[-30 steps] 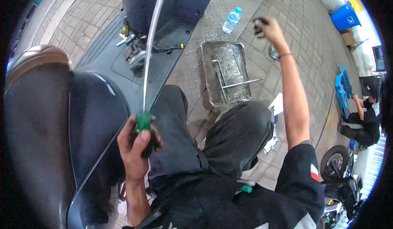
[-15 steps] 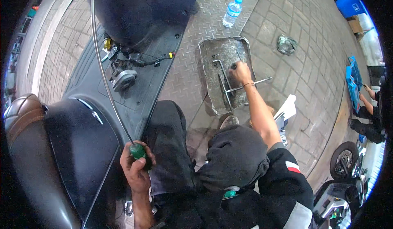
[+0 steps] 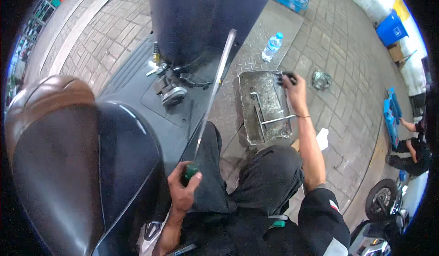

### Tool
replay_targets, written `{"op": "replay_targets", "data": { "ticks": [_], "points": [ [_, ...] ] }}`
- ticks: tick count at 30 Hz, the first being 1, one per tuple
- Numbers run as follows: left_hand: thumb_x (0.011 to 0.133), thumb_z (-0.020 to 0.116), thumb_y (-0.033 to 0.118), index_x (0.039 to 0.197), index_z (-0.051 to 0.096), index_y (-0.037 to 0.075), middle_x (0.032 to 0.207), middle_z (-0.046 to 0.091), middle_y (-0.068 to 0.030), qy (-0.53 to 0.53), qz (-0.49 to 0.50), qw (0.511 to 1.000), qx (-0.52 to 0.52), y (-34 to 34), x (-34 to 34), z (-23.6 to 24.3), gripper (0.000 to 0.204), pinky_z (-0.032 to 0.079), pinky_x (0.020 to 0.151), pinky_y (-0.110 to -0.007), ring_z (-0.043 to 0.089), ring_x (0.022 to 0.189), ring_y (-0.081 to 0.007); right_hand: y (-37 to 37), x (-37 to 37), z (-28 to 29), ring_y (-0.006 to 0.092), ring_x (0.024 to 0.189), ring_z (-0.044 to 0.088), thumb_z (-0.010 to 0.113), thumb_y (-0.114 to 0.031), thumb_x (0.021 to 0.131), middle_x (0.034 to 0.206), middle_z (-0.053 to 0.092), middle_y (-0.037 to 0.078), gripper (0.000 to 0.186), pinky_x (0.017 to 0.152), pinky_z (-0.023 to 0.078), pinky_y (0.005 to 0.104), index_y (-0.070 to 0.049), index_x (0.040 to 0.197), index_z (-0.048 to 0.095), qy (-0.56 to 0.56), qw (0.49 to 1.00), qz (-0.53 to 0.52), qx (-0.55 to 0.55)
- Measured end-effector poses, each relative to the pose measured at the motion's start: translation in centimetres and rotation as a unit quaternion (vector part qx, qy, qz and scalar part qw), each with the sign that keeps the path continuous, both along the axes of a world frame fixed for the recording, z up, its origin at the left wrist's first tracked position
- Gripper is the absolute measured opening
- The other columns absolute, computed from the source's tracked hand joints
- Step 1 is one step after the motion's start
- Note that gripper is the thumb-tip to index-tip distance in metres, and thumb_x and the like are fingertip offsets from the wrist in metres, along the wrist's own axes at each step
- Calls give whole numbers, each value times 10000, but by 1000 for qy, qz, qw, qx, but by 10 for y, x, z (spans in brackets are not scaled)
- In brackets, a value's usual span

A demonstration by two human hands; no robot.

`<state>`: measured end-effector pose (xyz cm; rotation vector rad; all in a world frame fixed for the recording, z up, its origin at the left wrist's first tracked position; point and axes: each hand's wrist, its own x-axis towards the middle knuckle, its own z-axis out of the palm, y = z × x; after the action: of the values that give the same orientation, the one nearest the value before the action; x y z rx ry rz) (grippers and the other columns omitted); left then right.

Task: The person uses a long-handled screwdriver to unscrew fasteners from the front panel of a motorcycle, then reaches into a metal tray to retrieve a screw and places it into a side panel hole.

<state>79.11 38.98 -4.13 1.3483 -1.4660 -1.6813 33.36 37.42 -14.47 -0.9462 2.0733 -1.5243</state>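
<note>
My left hand (image 3: pixel 184 191) grips the green handle of a long metal rod tool (image 3: pixel 212 96), whose shaft slants up toward the dark scooter body (image 3: pixel 137 100). My right hand (image 3: pixel 293 84) is stretched out over the far rim of a dented metal tray (image 3: pixel 263 109) on the ground, closed on a small dark object (image 3: pixel 287 76). In the tray lie metal rods shaped like a T-wrench (image 3: pixel 267 116). An exposed round metal part with cables (image 3: pixel 171 91) sits on the scooter's floorboard.
A clear water bottle (image 3: pixel 272 46) stands beyond the tray on steel checker plate. A crumpled grey-green thing (image 3: pixel 321 79) lies on the paving to the right. A brown scooter seat (image 3: pixel 50 132) fills the left. Another person (image 3: pixel 411 148) crouches at far right beside a wheel (image 3: pixel 379 201).
My right hand went from far out on the paving, into the tray, and now to the tray's far rim. The long tool in my left hand swung about and now tilts up to the right.
</note>
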Motion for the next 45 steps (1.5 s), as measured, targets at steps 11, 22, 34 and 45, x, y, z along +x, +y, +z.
{"op": "replay_targets", "data": {
  "ticks": [11, 22, 34, 45],
  "points": [
    [833, 726, 165, 1048, 625, -32, 817, 618, -64, 19, -82, 991, -102, 21, 17, 7, 308, 473, 736, -311, 571, 786, -141, 4, 76, 243, 141, 939, 639, 726, 50, 856, 1019, 691, 72, 233, 851, 508, 258, 25, 1083, 684, -59, 962, 97, -248],
    [849, 729, 149, 1039, 639, -41, 815, 663, -153, 23, -89, 987, -132, 30, 40, 4, 283, 509, 701, -345, 665, 767, -198, -6, 151, 207, 248, 881, 707, 690, -7, 904, 1003, 705, 138, 185, 790, 623, 386, 67, 1073, 682, -211, 937, 111, -254],
    [859, 730, 188, 1042, 640, -42, 803, 647, -168, 28, -127, 985, -115, 27, 44, 2, 307, 500, 707, -351, 665, 758, -230, 2, 143, 206, 225, 949, 682, 710, -29, 897, 1088, 663, 108, 174, 775, 600, 342, 47, 1052, 689, -168, 934, 157, -272],
    [862, 722, 240, 1084, 635, -54, 836, 661, -207, -13, -153, 984, -94, 27, 48, -2, 378, 505, 724, -387, 676, 789, -271, 7, 125, 221, 178, 880, 673, 733, 33, 839, 1000, 684, 99, 156, 727, 583, 295, 47, 991, 701, -65, 962, 228, -138]
  ]
}}
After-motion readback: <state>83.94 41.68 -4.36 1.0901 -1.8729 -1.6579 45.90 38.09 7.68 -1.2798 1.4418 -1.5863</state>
